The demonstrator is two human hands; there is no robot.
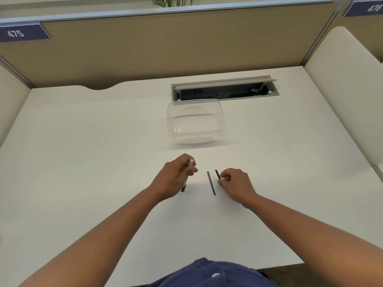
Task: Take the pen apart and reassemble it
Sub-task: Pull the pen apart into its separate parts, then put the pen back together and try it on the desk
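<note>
The pen is apart in three visible pieces. The pen barrel, a pale tube with a dark end, is held in the left hand; its open pale end projects above the fingers and its dark end shows below the palm, close to the counter. The left fingers are closed around the barrel. The ink refill, a thin dark rod, lies loose on the counter between the two hands, just beside the right thumb side. The right hand pinches a short dark piece at its lower end with fingertips pressed together on it; whether this is a cap, a tip section or a clip part cannot be told.

Procedure, as judged from this layout: keep the barrel steady with its open end free and facing the right hand. Set the short piece down or keep it pinched clear of the refill, so the rod does not roll. Feed the refill straight along the barrel axis; avoid side load, which may bend so thin a rod. Seat the short piece last.

Beyond the fingers stands a clear plastic container, and behind it an open cable tray in the counter.

Readable markings: partition label "475" at far left; a second label at far right appears to read "476".
</note>
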